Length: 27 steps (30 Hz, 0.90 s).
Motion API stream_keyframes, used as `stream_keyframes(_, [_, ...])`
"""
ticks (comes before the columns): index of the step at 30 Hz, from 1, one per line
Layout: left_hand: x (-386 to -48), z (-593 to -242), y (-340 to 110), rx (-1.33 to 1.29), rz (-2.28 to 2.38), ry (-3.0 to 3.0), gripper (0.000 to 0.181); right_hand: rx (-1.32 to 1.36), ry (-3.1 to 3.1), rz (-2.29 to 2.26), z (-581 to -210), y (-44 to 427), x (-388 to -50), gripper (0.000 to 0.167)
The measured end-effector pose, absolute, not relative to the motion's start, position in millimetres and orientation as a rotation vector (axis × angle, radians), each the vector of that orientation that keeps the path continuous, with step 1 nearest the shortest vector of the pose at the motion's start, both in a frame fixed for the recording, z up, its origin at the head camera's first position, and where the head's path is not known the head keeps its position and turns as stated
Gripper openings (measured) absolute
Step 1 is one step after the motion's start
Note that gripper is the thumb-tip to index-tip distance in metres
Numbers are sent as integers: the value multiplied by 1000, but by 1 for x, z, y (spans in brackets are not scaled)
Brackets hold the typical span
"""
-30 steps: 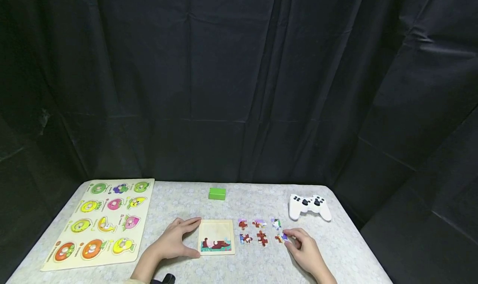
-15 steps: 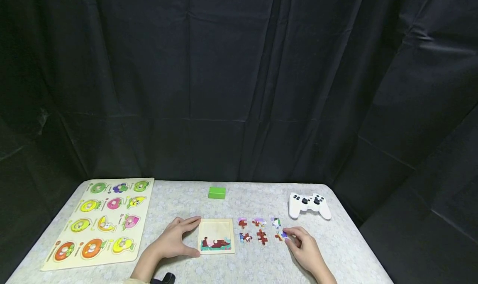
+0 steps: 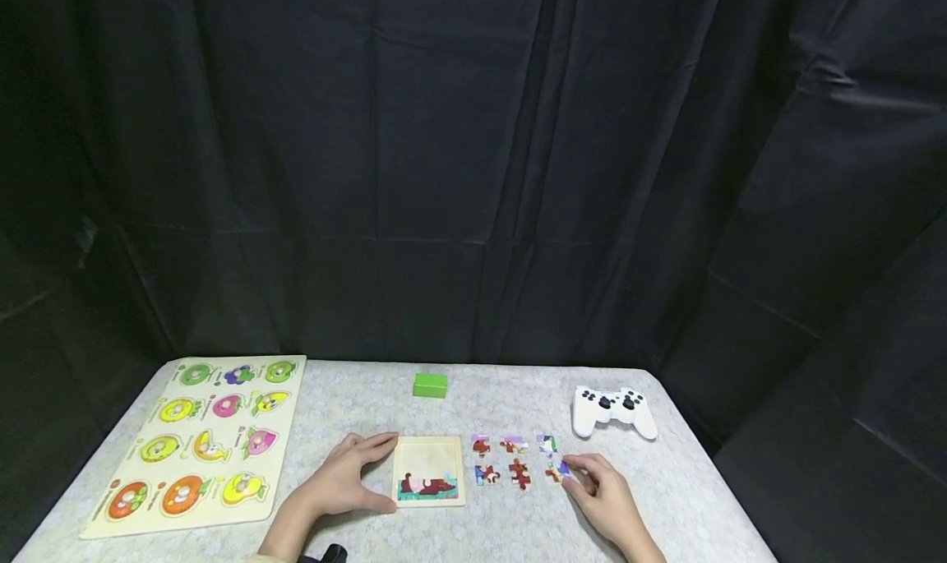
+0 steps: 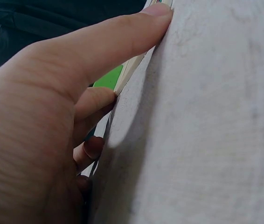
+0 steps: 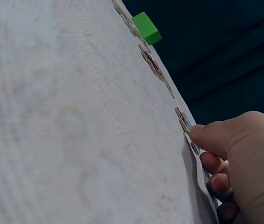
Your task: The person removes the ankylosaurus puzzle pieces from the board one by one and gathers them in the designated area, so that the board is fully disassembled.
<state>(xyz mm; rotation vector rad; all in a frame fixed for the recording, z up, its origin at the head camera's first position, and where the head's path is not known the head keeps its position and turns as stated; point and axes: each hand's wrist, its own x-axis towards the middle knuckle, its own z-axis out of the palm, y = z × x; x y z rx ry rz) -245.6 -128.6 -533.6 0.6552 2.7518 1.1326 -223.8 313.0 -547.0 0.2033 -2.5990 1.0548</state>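
Note:
A square wooden puzzle tray lies on the table with a brown, pink and teal picture strip along its near side. My left hand holds it at the left edge, thumb at the near corner and a finger at the far corner. To the tray's right, several small jigsaw pieces lie in two rows, among them a brown piece. My right hand pinches the purple and orange jigsaw piece at the near row's right end. In the right wrist view, the thumb touches this piece, still at table level.
A large fruit puzzle board covers the table's left side. Toward the back stands a green block, and a white game controller lies at the back right. Black curtains hang behind the table.

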Motion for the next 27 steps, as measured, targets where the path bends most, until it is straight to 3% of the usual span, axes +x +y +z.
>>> stream_keyframes(19, [-246, -537, -130, 666, 1135, 2716, 103, 111, -2676, 1032, -532, 312, -227, 22])
stream_keyframes(27, [-248, -536, -129, 681, 1131, 2732, 103, 222, -2657, 1093, -508, 279, -243, 22])
